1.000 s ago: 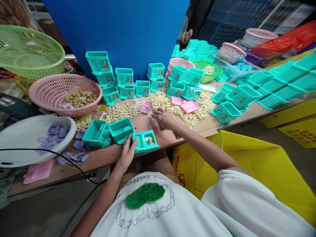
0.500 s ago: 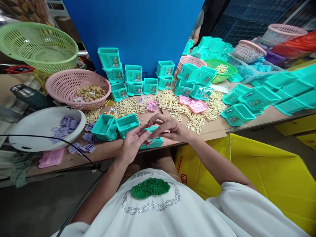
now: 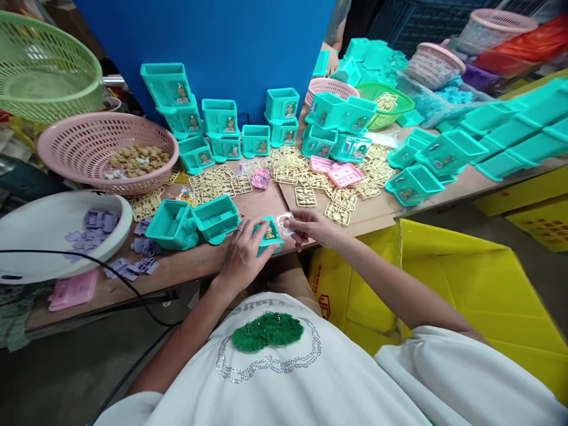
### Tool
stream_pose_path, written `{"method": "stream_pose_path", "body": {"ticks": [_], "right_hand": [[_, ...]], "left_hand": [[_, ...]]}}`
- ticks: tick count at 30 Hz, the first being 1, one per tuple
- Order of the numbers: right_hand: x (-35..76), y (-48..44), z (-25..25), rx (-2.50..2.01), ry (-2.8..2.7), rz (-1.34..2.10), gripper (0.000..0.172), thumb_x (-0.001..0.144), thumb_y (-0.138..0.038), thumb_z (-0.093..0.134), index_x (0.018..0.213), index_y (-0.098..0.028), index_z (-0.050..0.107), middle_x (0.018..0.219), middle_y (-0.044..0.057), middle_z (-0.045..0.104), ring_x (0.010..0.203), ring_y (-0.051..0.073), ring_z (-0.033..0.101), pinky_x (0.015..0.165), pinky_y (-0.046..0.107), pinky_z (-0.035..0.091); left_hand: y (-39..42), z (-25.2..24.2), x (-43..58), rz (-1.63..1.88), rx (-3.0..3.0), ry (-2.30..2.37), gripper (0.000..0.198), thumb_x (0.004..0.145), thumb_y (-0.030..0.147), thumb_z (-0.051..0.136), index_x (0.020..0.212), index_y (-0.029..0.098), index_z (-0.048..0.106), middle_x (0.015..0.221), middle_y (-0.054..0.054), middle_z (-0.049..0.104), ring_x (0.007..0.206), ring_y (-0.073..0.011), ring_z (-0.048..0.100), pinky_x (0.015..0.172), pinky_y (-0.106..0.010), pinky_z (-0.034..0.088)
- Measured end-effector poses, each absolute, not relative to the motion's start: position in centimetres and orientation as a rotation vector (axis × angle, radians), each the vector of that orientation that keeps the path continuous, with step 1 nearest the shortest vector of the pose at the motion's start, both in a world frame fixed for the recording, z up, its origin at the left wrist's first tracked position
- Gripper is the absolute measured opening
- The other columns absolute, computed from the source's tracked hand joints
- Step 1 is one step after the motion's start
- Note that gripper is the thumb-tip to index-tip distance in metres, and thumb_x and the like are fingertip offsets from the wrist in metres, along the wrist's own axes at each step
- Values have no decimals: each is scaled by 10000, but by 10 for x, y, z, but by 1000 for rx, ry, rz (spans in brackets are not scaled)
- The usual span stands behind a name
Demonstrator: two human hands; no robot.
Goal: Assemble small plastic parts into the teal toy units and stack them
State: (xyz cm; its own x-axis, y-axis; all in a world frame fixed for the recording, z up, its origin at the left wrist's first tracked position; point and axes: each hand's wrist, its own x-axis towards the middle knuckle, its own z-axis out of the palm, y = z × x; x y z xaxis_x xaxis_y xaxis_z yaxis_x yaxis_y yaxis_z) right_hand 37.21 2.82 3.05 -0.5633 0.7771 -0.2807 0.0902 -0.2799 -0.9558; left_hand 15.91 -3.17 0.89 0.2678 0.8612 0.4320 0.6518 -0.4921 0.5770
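Observation:
My left hand (image 3: 242,254) is closed around a small teal plastic box (image 3: 269,235) with a tiny tan figure inside, held at the near edge of the wooden table (image 3: 186,272). My right hand (image 3: 313,228) pinches a small clear plastic piece (image 3: 284,223) right beside the box's open side. Two more teal boxes (image 3: 195,222) lie just left of my left hand. Cream part frames (image 3: 306,186) and pink lids (image 3: 341,174) are scattered beyond my hands.
Stacked teal boxes (image 3: 219,127) line the blue back panel. A pink basket (image 3: 106,151) of tan figures, a green basket (image 3: 42,71) and a white bowl (image 3: 26,234) of purple pieces sit left. A yellow carton (image 3: 465,284) stands right. Another person's hand (image 3: 331,56) works at the far end.
My left hand has closed on the teal box and lifted it at the table edge. My right hand has brought the clear piece from the table to the box.

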Motion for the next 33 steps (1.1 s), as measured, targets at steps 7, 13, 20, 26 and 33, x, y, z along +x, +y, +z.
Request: {"method": "stream_pose_path", "body": {"ticks": [7, 13, 20, 26, 33], "right_hand": [[378, 38, 1, -1163, -1377, 1996, 510, 713, -556, 852, 843, -197, 514, 486, -63, 605, 362, 95, 538, 374, 188, 472], [373, 35, 1, -1152, -1306, 2023, 486, 722, -525, 842, 847, -206, 498, 483, -60, 620, 326, 82, 480, 368, 198, 478], [372, 32, 2, -1171, -1268, 2052, 462, 745, -508, 840, 841, -208, 502, 472, -51, 625, 321, 87, 485, 369, 195, 497], [375, 40, 10, -1124, -1214, 2238, 372, 815, -435, 793, 872, -190, 519, 490, -27, 644, 336, 80, 484, 415, 204, 547], [369, 32, 11, -1185, -1192, 2164, 469, 794, -513, 824, 851, -202, 478, 471, -35, 634, 320, 78, 479, 387, 191, 524]], "left_hand": [[-37, 3, 155, 726, 2560, 1409, 377, 985, 311, 586, 1336, 178, 613, 1334, -162, 647, 1313, -333, 562, 1130, -524, 456], [-30, 15, 159, 518, 2719, 1396, 475, 959, 250, 616, 1430, 210, 565, 1195, -137, 676, 1223, -330, 594, 1130, -552, 437], [-26, 12, 160, 446, 2674, 1338, 490, 973, 254, 587, 1461, 281, 552, 1529, -81, 562, 1307, -341, 540, 1113, -532, 447], [-26, 11, 157, 511, 2684, 1347, 507, 961, 267, 617, 1461, 211, 551, 1504, -86, 596, 1278, -324, 564, 1089, -491, 471], [-27, 13, 157, 563, 2772, 1373, 466, 945, 285, 656, 1402, 206, 609, 1480, -76, 619, 1241, -315, 604, 1020, -466, 519]]}}
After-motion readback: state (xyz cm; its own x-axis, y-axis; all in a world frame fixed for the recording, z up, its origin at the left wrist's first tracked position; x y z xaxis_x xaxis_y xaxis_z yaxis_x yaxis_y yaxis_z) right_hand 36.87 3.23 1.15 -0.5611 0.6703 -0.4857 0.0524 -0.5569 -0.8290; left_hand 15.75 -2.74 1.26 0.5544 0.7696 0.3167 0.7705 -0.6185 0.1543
